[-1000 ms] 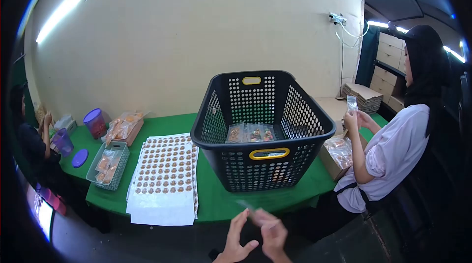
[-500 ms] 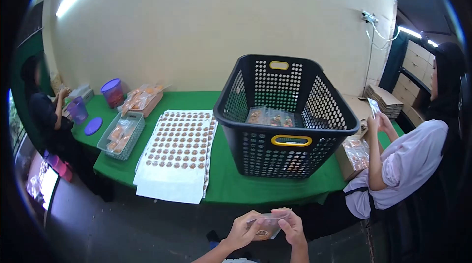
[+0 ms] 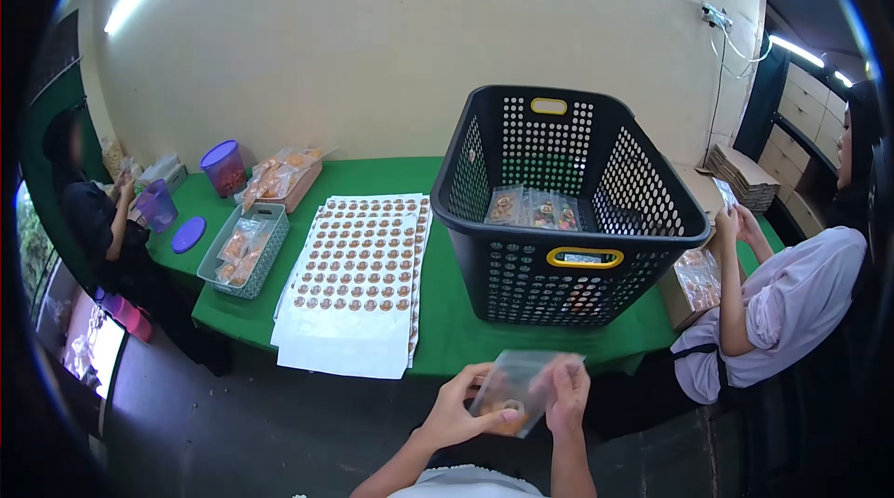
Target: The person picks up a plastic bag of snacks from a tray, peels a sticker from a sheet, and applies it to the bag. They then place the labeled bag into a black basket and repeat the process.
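Note:
A clear plastic pouch (image 3: 523, 384) with orange-brown contents and a round sticker low on its front is held up before the table. My left hand (image 3: 463, 410) grips its left side, thumb across the lower front. At the upper right edge, the fingers of my right hand (image 3: 564, 394) are closed on the pouch, slightly blurred. Just beyond stands a tall black perforated basket (image 3: 531, 289) with yellow-rimmed handles; several filled pouches (image 3: 533, 208) lie on its floor. Left of it, sheets of round stickers (image 3: 349, 261) are stacked on the green cloth, the front rows peeled off.
A pale green basket (image 3: 244, 256) holds pouches, near a pink tray (image 3: 284, 183) and purple-lidded tub (image 3: 223, 168). A co-worker (image 3: 792, 284) at right handles a pouch beside a cardboard box (image 3: 694, 289). Another person (image 3: 93, 209) stands at far left.
The pouch has risen and tipped so its front faces me. My right hand has shifted to its upper right edge. The whole view has swung slightly left.

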`<move>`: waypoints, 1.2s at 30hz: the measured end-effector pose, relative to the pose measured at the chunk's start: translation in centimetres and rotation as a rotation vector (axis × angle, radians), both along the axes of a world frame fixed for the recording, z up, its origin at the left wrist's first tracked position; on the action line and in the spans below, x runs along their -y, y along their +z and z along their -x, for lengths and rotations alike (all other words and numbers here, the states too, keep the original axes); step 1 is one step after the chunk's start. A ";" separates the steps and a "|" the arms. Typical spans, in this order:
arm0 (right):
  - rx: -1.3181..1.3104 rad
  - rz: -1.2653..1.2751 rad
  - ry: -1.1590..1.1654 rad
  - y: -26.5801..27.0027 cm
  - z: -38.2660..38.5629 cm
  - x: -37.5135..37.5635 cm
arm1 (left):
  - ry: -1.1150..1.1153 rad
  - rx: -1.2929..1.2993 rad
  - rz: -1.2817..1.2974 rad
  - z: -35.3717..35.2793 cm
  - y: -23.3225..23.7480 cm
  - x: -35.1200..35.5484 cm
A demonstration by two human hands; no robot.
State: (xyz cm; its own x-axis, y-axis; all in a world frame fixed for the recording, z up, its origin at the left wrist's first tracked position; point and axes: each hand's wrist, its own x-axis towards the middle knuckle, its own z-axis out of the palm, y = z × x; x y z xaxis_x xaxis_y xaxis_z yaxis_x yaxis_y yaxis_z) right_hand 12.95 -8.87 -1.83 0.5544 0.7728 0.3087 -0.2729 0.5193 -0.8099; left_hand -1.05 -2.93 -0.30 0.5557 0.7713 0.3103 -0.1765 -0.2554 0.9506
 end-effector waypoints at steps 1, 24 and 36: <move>-0.005 0.010 -0.003 0.4 0.3 -0.7 | -0.017 -0.101 0.006 0.1 0.3 -0.1; 0.651 0.210 0.166 2.9 6.5 -12.2 | 0.158 0.059 0.133 5.2 -0.1 -12.6; 0.714 0.141 0.141 3.7 6.2 -12.9 | -0.023 0.180 0.030 6.8 0.1 -15.7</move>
State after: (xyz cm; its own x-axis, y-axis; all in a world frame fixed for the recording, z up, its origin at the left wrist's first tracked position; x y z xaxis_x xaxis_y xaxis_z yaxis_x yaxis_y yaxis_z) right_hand 6.71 4.05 1.87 0.1482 0.8809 0.4495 0.2887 0.3962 -0.8716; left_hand -7.80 12.79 -0.19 0.5108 0.7693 0.3837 -0.3497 -0.2218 0.9103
